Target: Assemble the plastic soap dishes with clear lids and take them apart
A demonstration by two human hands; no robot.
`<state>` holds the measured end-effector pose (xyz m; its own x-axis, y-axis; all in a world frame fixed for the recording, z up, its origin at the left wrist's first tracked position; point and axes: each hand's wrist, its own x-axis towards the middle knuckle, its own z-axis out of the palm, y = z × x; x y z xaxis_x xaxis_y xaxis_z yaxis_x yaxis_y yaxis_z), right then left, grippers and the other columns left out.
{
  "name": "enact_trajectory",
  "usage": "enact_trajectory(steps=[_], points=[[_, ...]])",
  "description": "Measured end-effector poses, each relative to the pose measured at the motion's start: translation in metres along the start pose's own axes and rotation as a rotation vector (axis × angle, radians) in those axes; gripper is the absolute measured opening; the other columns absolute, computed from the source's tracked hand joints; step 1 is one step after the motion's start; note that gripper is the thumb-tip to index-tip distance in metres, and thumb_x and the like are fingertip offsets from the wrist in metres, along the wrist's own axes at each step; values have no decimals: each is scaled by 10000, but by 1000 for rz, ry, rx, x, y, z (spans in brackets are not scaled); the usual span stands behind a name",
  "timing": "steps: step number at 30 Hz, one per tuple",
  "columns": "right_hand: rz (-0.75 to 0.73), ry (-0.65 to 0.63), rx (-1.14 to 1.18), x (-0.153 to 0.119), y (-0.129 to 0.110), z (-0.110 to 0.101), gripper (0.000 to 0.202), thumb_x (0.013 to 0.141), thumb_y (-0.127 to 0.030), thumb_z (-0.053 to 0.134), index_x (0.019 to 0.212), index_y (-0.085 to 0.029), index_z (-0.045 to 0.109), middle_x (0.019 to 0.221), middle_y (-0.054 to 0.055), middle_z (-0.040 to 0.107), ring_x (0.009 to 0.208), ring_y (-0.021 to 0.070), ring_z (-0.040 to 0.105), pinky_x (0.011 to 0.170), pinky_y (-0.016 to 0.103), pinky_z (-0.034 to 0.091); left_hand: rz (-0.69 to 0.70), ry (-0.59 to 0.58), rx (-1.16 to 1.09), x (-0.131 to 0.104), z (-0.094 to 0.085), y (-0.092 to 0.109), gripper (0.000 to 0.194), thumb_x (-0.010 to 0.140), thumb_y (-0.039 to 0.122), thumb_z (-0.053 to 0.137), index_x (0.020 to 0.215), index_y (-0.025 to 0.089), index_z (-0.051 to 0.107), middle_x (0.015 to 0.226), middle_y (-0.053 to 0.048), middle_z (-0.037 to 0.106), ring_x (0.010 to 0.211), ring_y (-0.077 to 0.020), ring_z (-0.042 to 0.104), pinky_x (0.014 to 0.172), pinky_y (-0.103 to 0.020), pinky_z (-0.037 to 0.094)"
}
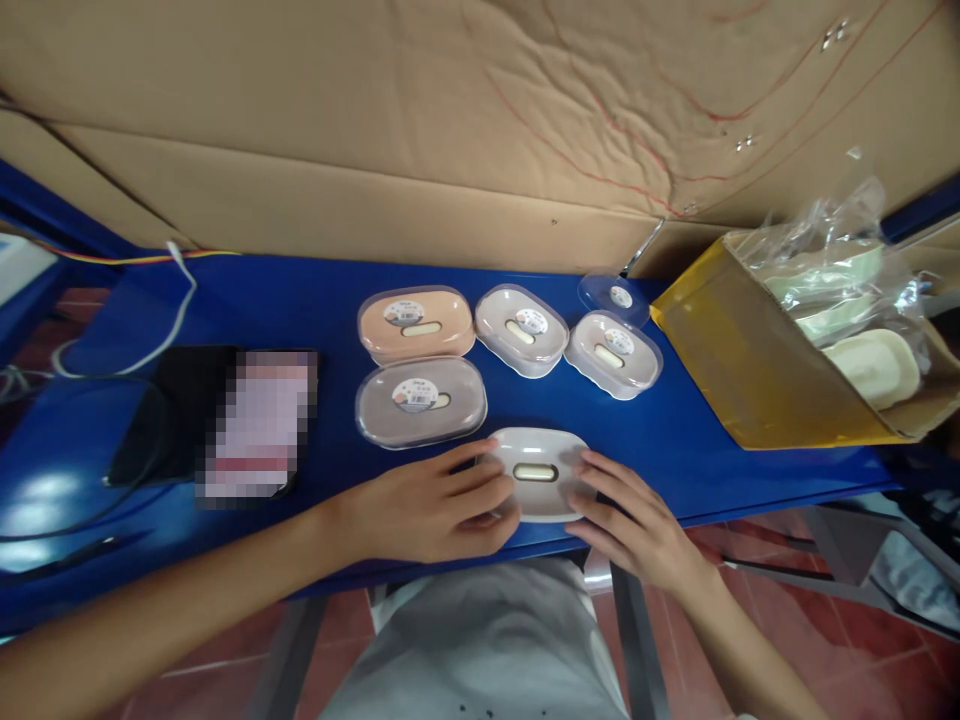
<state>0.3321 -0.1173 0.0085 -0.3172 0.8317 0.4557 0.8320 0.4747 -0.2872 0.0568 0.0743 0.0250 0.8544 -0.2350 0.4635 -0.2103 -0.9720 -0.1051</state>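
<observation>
Both hands on the white dish, right there at lower centre of the frame! Left hand has its fingers closed around the left end, right hand is closed on the right end, so the dish sits clamped between the two; how hard they press, I cannot tell. In the dish's middle, a cream pill-shaped insert sits in a slot.

Now to the labels. At centre, the orange box wears a round sticker under its clear lid: a dark word up top, smaller marks below, all too blurred to read. Just below it, the grey box shows a bigger view of much the same sticker, with what looks like a barcode. Right of centre, two paler boxes, one then the other, carry round labels too, the print too small to make out. Behind that last one, a loose lid bears another label.

Over at the right, a carton with yellow tape holds pale dishes and crinkled plastic. At left lies a phone, its screen pixelated beyond reading.
</observation>
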Motion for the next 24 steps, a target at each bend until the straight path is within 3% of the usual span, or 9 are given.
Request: enact_trajectory(steps=[6, 13, 20, 24], points=[[-100, 22, -75, 8, -4, -1, 229, 1015, -170, 760, 1235, -115, 734, 1228, 141, 814, 1420, 295, 662, 1140, 511, 630, 0, 47, 6, -2, 0, 3, 234, 984, 67, 635, 1172, 192, 695, 998, -35, 720, 969, -199, 697, 1159, -512, 584], [-135, 12, -88, 7, -5, 1, 248, 990, -124, 778, 1233, -96, 738, 1202, 142, 826, 1359, 282, 701, 1173, 522, 599, 15, 74, -3, -4, 0, 7, 143, 1030, 222, 684, 1159, 192, 735, 1061, -43, 738, 1026, -235, 708, 1105, -520, 612], [-75, 39, 5, 8, 0, -3, 285, 947, -157, 842, 1211, -111, 744, 1154, 127, 828, 1280, 263, 744, 1131, 505, 631, -79, 108, -66, -1, 1, 9, 116, 1059, 183, 625, 1085, 199, 737, 1013, -20, 748, 1004, -194, 695, 1153, -468, 572], [-73, 43, 0, 7, -3, -2, 270, 965, -140, 816, 1225, -129, 746, 1172, 115, 828, 1295, 260, 740, 1149, 505, 623, -38, 86, -72, -3, 0, 9, 107, 1040, 189, 667, 1118, 192, 740, 1030, -36, 738, 1020, -214, 698, 1113, -473, 583]])
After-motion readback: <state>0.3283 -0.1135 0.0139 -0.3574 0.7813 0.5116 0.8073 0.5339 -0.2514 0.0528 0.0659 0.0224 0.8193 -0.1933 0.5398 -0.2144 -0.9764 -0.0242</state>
